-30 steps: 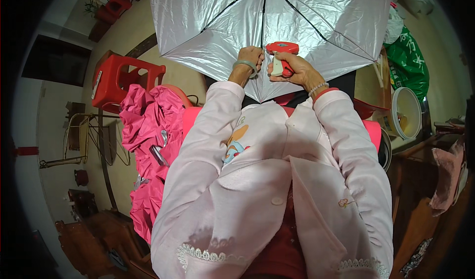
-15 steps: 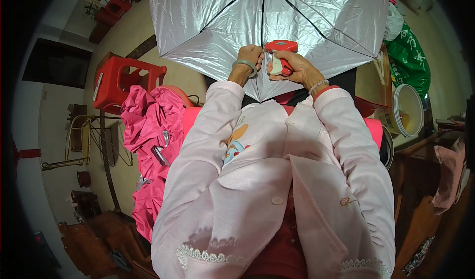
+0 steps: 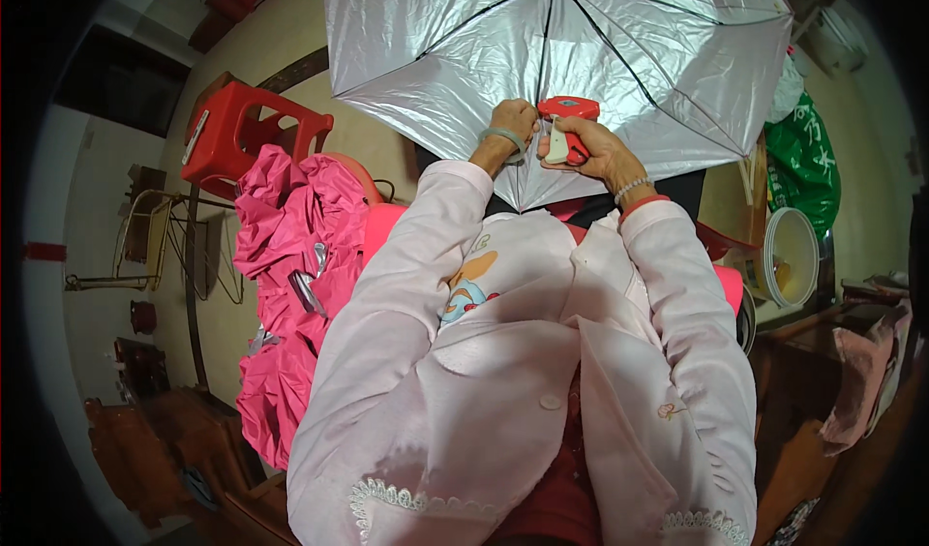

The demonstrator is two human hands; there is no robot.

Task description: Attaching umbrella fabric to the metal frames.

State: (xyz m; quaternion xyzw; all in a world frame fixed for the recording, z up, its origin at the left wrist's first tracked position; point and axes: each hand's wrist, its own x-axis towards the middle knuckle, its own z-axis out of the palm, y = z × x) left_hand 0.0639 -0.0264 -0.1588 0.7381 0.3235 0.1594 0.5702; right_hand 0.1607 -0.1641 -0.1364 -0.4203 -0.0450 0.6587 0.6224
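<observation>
An open umbrella [image 3: 464, 72] with a silver inner side and black ribs spreads out in front of me, its inside facing up. My left hand [image 3: 510, 130], with a bangle at the wrist, is closed in a pinch at the umbrella near one black rib; what exactly lies between the fingertips is hidden. My right hand [image 3: 605, 149] is wrapped round the grip of a red-and-white tagging gun [image 3: 569, 107]. The gun's red head lies close to the left fingertips, over the silver cloth. Whether it touches the rib cannot be told.
Bright pink cloth [image 3: 300, 256] lies heaped at my left, by a red plastic stool [image 3: 247, 135]. At the right are white buckets [image 3: 795, 256] and a green bag [image 3: 803, 168]. A metal frame [image 3: 145, 241] stands at far left, wooden furniture [image 3: 184, 449] at lower left.
The umbrella and both hands sit slightly further right in the picture, and the whole view has shifted a little. Both hands keep their hold.
</observation>
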